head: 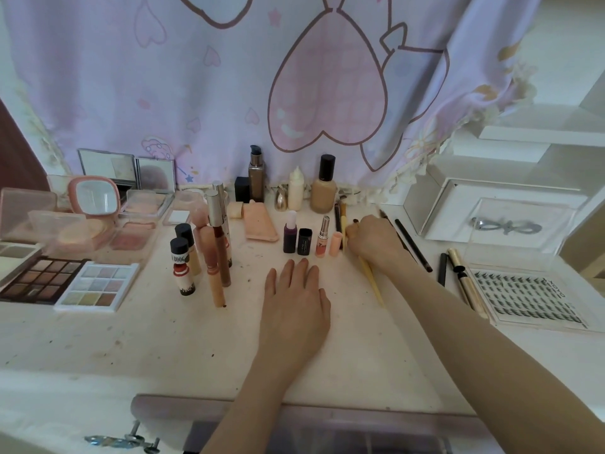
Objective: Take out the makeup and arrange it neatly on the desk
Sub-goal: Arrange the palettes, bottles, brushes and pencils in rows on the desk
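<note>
Right hand (370,239), fingers curled, grips a slim yellow-handled makeup brush (371,279) lying on the white desk (163,339) beside small upright lipstick tubes (324,237); left hand (294,303) rests flat, holding nothing; the brush looks light and stiff, best pinched mid-handle.

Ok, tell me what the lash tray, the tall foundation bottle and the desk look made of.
Lash tray: clear, glossy plastic, by its see-through edges. Foundation bottle: likely glass or clear plastic, beige liquid showing, black cap. Desk: white, matte, scuffed surface; perhaps laminate, cannot tell.
</note>
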Motion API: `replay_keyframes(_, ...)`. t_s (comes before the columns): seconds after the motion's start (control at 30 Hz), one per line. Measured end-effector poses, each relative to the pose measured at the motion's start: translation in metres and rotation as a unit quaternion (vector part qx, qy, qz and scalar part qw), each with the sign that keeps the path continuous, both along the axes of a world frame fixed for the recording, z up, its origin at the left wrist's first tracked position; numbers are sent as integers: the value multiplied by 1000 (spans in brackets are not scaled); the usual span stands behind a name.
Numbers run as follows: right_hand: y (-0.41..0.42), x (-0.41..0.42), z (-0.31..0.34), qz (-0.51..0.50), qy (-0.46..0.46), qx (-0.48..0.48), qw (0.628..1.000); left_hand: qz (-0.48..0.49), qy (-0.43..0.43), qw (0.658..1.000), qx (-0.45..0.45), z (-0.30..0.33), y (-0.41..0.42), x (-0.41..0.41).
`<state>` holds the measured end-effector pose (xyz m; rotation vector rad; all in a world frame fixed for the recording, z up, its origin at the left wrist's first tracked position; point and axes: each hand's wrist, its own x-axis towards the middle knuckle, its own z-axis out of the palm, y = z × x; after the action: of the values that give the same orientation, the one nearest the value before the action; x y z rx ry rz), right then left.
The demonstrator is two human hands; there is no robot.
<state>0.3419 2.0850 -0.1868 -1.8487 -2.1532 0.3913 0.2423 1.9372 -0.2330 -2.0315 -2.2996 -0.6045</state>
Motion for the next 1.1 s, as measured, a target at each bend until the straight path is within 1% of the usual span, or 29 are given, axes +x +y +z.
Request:
replay_keyframes(0.1,-8,7,-2,54,-84,17,995,-4,-7,1000,1,0,0,0)
replay_keyframes(0.17,-14,12,-3,67,-81,29,994,-6,-4,1000,-8,2,0,-1)
replay_keyframes(0.2,-16,15,-3,63,-58,34,996,-9,-5,1000,-10,3,-1,-1)
replay_keyframes(0.3,-23,29,3,5,68,42,997,-36,-22,999,9,8,-5,0)
replay_keyframes(0.43,-33,55,18,-25,196,15,980,-130,-32,988,77,16,-6,15)
replay_keyframes(0.53,-40,72,21,-53,282,-25,958,-168,-43,984,50,24,10,38)
replay_keyframes(0.6,-44,80,19,-70,326,-43,942,-163,-59,984,45,27,30,53)
replay_keyframes(0.67,-46,88,17,-75,351,-52,932,-138,-66,988,29,30,49,68)
replay_keyframes(0.77,-47,98,16,-76,353,-49,931,-70,-56,996,-2,34,71,81)
replay_keyframes(0.83,-46,102,17,-75,346,-45,934,-33,-66,997,-17,37,78,83)
replay_keyframes(1.0,-30,107,14,-49,320,-67,944,13,-119,992,-48,41,80,87)
replay_keyframes(1.1,-18,97,16,-13,276,-68,959,30,-138,988,-60,43,73,86)
